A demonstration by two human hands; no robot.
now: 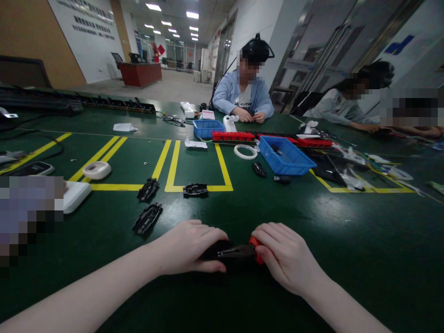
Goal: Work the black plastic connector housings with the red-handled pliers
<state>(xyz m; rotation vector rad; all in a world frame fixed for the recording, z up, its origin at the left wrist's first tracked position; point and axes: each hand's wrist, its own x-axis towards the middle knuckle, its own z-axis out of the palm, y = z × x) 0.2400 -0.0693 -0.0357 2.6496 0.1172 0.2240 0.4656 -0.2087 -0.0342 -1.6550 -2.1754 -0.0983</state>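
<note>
Wall lettering (93, 21) far left — too blurred to read; no other legible text.

Blue bin (298, 164) beside white tape ring (245, 151)

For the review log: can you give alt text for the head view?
Both hands meet at the near edge of a green table: the left hand covers a black part, the right hand grips red-handled pliers pointed at it. Similar black parts and blue bins lie beyond.

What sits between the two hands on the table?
Head view: a black part under the left hand, and red-handled pliers gripped by the right hand.
</note>
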